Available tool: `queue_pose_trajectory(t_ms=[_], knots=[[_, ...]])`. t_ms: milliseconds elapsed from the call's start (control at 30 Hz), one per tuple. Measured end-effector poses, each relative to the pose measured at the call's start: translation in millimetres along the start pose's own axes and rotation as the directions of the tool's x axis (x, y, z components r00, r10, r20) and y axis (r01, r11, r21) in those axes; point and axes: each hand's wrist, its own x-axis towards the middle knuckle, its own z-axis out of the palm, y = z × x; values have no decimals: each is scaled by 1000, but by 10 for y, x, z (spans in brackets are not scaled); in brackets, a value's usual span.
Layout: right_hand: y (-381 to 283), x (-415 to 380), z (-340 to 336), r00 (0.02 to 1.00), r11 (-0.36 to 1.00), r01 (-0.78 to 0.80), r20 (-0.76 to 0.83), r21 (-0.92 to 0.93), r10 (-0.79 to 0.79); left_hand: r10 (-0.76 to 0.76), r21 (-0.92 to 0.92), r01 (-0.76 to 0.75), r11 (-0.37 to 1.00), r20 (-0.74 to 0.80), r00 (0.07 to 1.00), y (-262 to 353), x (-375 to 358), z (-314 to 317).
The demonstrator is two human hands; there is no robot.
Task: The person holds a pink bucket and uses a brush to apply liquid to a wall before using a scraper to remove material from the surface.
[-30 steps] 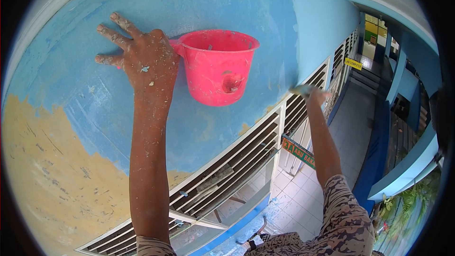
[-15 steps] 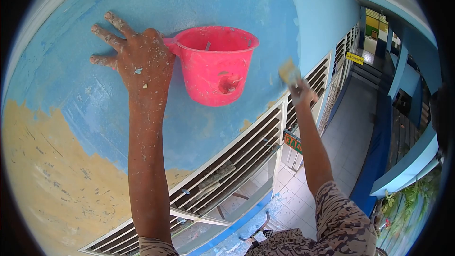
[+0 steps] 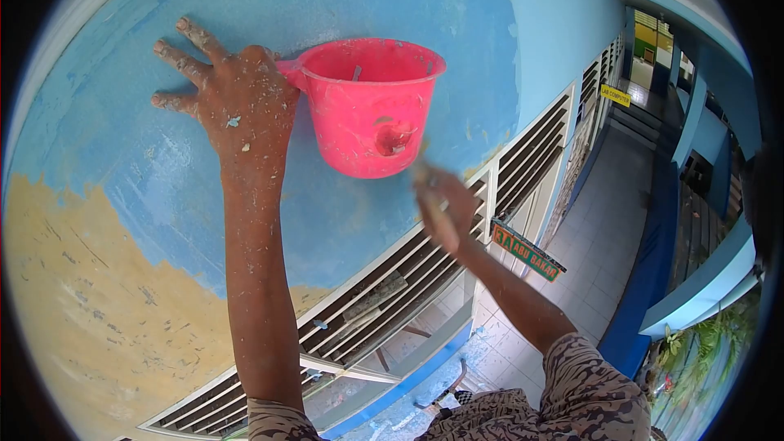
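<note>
My right hand [image 3: 451,206] has come in from the right: half a second ago it was out by the far louvred window [image 3: 535,155], and now it sits just below and to the right of the pink plastic dipper [image 3: 359,122]. The hand tool [image 3: 442,220] in it has come along, its end brought round towards the dipper's lower right side; blur keeps me from telling whether the two touch. The green sign [image 3: 527,251] that my forearm partly covered is now in plain view. My left hand [image 3: 249,102] has hardly shifted, and the dipper keeps its place beside it, mouth up, in front of the blue wall [image 3: 343,233].

My left arm reaches almost straight out from the near edge, back of the hand facing me, specked with flakes. Thumb and forefinger side are closed on the dipper's handle, while the other three fingers [image 3: 181,58] fan out to the left across the wall. My right arm slants left from its camouflage sleeve [image 3: 592,388], hand curled around the tool's pale handle.
</note>
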Motion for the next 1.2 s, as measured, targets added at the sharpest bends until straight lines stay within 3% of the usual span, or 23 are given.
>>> queue_pose_trajectory(t_ms=[33,100,133,167,233,267,333,367,433,500,533,600,700,767,867,900,933,967,1000,1067,1100,1133,1200], knots=[[-55,-104,-7,902,911,412,133,15,-410,37,-64,-41,997,-65,997,-49,-34,62],[16,-175,-150,910,920,350,170,176,-379,78,-116,-94,989,-139,987,-113,-79,86],[376,-186,-281,954,884,-130,301,449,-12,101,-151,-114,982,-95,990,-160,-121,58],[735,-200,-411,851,550,-525,386,649,356,120,-184,-127,975,-48,992,-215,-176,30],[1122,326,-722,988,939,-105,139,328,62,121,-197,-121,973,-9,993,-324,-331,-30],[1315,592,-878,996,992,88,6,86,-89,130,-225,-122,967,25,991,-381,-424,-64],[1636,892,-995,969,972,109,-242,209,-57,144,-257,-126,958,52,988,-507,-604,-130],[1769,962,-1000,906,999,-45,-420,20,50,155,-297,-127,947,75,985,-566,-696,-165],[1503,854,-818,854,947,-152,-520,-283,-18,150,-298,-113,948,106,983,-665,-890,-224],[1443,480,-470,866,743,287,-167,-605,-471,149,-298,-105,949,128,981,-757,-1077,-292],[933,225,-106,921,915,72,-325,-397,-213,144,-287,-90,954,172,974,-803,-1164,-329],[299,-262,147,958,948,160,-187,-275,-216,136,-266,-73,961,224,965,-916,-1372,-393],[-400,-311,2,961,964,267,84,-5,-265,129,-249,-61,967,269,954,-1163,-1670,-419],[-402,-100,-183,828,984,175,533,44,-171,150,-280,-81,957,234,961,-1321,-1837,-429],[111,589,-169,978,854,-159,199,496,66,167,-250,-96,963,278,946,-1566,-2028,-478],[191,872,-155,993,776,-106,20,622,120,159,-240,-91,967,282,946,-1633,-2088,-490],[179,1099,-133,983,781,48,-169,623,75,163,-225,-98,969,292,942,-1694,-2142,-496],[142,1216,-132,950,971,71,-312,229,4,166,-209,-104,972,303,939,-1739,-2183,-503],[-8,1240,-59,926,985,164,-352,54,-134,158,-197,-99,975,308,938,-1757,-2198,-508],[-251,1036,310,865,913,400,-296,-82,-405,167,-212,-103,972,308,937,-1793,-2234,-526],[-385,687,585,877,874,359,-202,-327,-435,163,-206,-102,973,310,937,-1804,-2253,-518],[-593,339,751,908,919,382,-147,-94,-392,169,-216,-108,970,289,942,-1817,-2275,-503],[-1051,12,688,790,813,544,199,208,-580,168,-216,-112,970,260,951,-1846,-2313,-460]])
